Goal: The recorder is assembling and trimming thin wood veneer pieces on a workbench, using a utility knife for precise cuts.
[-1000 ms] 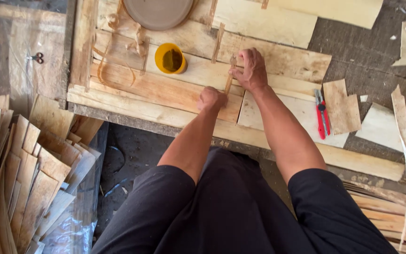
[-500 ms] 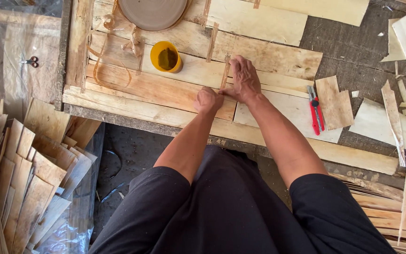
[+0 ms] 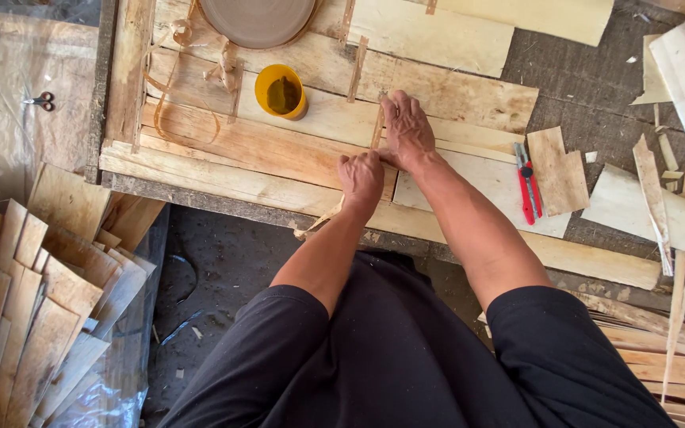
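Rough plank worktop [image 3: 223, 147] w/ dark dirt floor below and around it. Left hand [image 3: 362, 178] is curled into a fist at the worktop's near edge, fingers closed round the lower end of a thin wood strip [image 3: 376, 131]; a frayed tail of the strip hangs off the edge beside the wrist. Right hand [image 3: 407, 131] lies flat just beyond, fingers spread and pressing the strip's upper part onto the planks, not gripping it. Both hands touch each other, approx mid-worktop.

Outward: yellow cup [image 3: 281, 91] stands up-left of the hands, near but apart. More loose strips lie upright-ish on the planks behind the fingers. Round brown disc [image 3: 257, 17] at the far edge, cut off by frame. Curled shavings [image 3: 188, 95] on the left part of the worktop. Red utility knife [image 3: 526, 182] lies right of the right forearm, next to a small veneer piece [image 3: 558, 170]. Scissors [image 3: 40, 101] sit on a plastic-covered board far left, well apart.

Free room: bare planks between cup and left edge; right side crowded w/ veneer offcuts [image 3: 652, 210]. Stack of veneer sheets [image 3: 33, 293] fills lower left, beside the person's knee; more strips lower right.
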